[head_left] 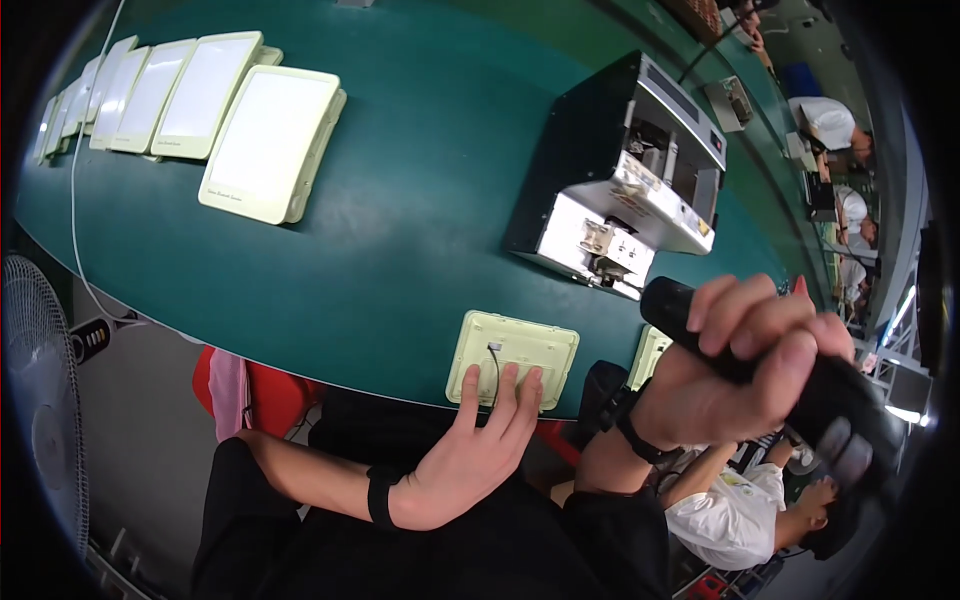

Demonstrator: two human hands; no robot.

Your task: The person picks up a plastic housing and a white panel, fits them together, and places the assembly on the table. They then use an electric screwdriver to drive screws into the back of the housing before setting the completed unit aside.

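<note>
My left hand (pixel 480 455) lies with outstretched fingers on a pale green plastic housing (pixel 535 345) at the table's front edge. The housing lies flat with its inner side up, and a thin dark wire runs from a small connector on it. Raised at the right, my right hand (pixel 745 350) is wrapped round a black cylindrical hand tool (pixel 672 303). The tool's far part is blurred, so I cannot tell its exact kind. Part of another pale green housing (pixel 650 352) shows behind my right wrist.
A black and silver benchtop machine (pixel 625 175) stands beyond the housing on the green table (pixel 420 270). Overlapping pale green framed panels (pixel 275 140) line the back left. A fan (pixel 45 400) and red stool (pixel 270 390) stand left. A person in white (pixel 730 515) sits at right.
</note>
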